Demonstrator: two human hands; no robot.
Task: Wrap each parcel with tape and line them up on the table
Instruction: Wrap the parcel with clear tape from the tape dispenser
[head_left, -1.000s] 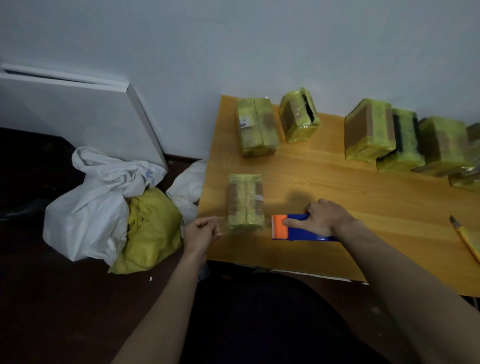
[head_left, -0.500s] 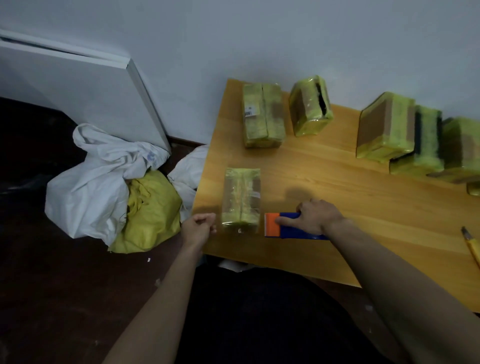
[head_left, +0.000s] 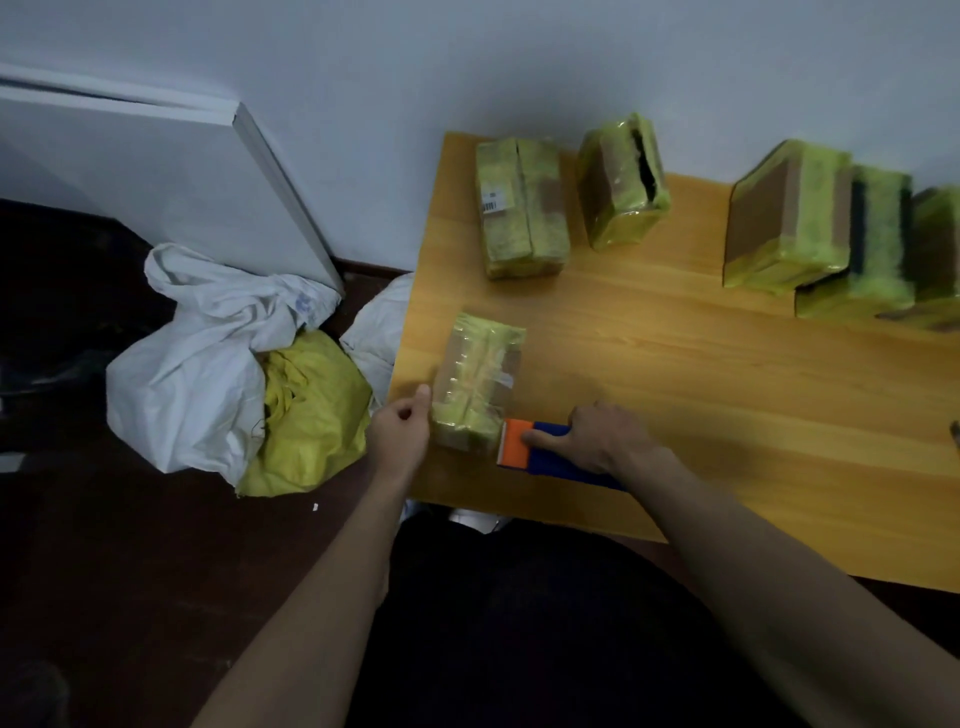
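Note:
A small parcel (head_left: 475, 379) wrapped in yellow-green film and clear tape lies near the left front corner of the wooden table (head_left: 727, 395). My left hand (head_left: 400, 431) is curled at the parcel's near left side with the thumb against it; it seems to pinch a faint clear tape strip. My right hand (head_left: 602, 441) grips a blue tape dispenser (head_left: 550, 454), pressed flat on the table. The dispenser's orange head touches the parcel's near right corner.
Several wrapped parcels stand along the back wall, among them a flat one (head_left: 522, 208), a tilted one (head_left: 623, 182) and a larger one (head_left: 784, 218). White sacks (head_left: 208, 353) and a yellow bag (head_left: 311, 410) lie on the floor left of the table, below a leaning white panel (head_left: 156, 171).
The dispenser in my right hand has slid left until its orange head meets the parcel. My left hand has closed in on the parcel's left side. The view has shifted.

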